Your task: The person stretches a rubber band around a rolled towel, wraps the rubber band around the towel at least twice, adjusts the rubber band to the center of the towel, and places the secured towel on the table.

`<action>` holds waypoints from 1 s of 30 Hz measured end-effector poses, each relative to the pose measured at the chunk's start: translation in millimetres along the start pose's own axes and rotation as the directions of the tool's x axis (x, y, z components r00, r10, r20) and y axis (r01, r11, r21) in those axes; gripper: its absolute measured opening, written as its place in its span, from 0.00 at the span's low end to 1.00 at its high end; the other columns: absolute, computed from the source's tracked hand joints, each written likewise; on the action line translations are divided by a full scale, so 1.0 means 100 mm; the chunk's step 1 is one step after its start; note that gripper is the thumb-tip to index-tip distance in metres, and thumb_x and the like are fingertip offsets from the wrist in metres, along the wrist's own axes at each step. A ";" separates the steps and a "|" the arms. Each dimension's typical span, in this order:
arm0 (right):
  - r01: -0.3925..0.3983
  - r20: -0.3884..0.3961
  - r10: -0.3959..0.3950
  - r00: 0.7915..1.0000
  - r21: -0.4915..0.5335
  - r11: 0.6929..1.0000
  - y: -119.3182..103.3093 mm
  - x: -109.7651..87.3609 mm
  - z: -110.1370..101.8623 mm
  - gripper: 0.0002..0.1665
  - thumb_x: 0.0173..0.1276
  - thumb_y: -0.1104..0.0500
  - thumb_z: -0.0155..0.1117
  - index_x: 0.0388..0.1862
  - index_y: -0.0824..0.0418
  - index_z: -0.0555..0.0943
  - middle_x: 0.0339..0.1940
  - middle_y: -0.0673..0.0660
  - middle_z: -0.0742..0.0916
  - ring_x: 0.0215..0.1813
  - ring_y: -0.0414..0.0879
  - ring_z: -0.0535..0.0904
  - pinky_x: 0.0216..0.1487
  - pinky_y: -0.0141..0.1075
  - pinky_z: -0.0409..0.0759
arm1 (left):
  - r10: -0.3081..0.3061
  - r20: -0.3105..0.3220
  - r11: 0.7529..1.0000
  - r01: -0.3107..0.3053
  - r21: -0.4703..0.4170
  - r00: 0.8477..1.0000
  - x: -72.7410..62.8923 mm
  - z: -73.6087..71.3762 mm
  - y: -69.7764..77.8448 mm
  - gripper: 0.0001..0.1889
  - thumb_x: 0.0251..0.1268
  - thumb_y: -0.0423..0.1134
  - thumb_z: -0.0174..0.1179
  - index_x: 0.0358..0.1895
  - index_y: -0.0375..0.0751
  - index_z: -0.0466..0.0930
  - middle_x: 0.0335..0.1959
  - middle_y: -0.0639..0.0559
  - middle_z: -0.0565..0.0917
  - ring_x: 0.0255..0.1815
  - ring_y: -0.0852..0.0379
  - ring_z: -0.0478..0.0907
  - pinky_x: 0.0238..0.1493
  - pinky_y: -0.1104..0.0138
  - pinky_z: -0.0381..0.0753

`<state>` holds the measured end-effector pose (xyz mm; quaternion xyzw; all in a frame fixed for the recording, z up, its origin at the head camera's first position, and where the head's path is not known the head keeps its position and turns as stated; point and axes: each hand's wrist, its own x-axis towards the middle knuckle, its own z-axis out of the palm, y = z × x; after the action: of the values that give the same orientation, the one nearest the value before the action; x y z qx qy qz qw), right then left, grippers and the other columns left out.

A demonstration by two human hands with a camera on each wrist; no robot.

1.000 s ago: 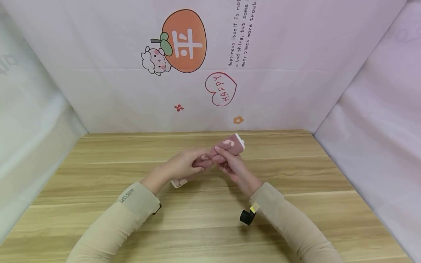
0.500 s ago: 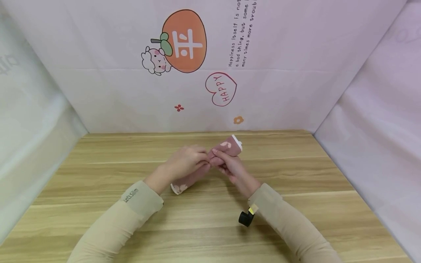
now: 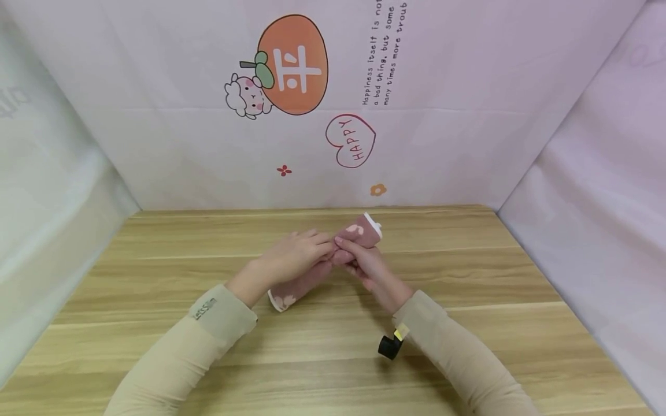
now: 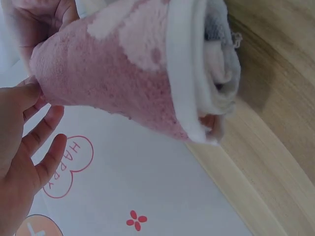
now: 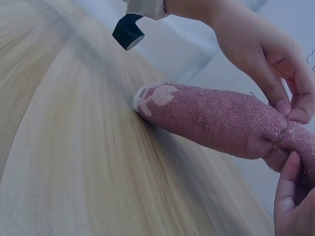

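A pink rolled towel (image 3: 304, 281) with white edges and pale patches slants above the table in the head view. Its waist is cinched in, and a thin dark line crosses it in the right wrist view. My left hand (image 3: 293, 255) pinches at that waist with thumb and forefinger; the other fingers stand spread in the left wrist view. My right hand (image 3: 373, 268) grips the towel just beyond the waist, thumb on top. The layered white end of the towel (image 4: 187, 69) faces the left wrist camera. Whether the left fingertips hold cloth or a thin band, I cannot tell.
A wooden table (image 3: 322, 352) lies under both hands. White printed cloth (image 3: 442, 133) hangs behind it, and more cloth lines both sides. A small black camera (image 3: 389, 346) sticks out from the right cuff.
My left hand has turned over the towel's waist, its back now facing up, and its fingers have drawn together there. The towel's left half has dipped slightly. The right hand keeps its grip.
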<state>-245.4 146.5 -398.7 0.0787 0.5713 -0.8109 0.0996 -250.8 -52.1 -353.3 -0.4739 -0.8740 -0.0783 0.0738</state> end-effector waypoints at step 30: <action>0.014 -0.009 -0.015 1.000 -0.050 0.999 -0.02 0.00 -0.08 0.03 0.73 0.61 0.66 0.41 0.59 0.85 0.30 0.50 0.89 0.31 0.39 0.85 0.33 0.28 0.81 | 0.030 -0.114 0.999 -0.028 0.016 0.993 0.06 0.04 0.05 0.01 0.75 0.38 0.62 0.42 0.48 0.82 0.47 0.55 0.81 0.46 0.55 0.79 0.38 0.62 0.77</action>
<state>-245.9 154.7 -399.5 0.0760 0.5923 -0.7967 0.0929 -249.8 -43.3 -355.8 -0.4807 -0.8619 -0.0982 0.1283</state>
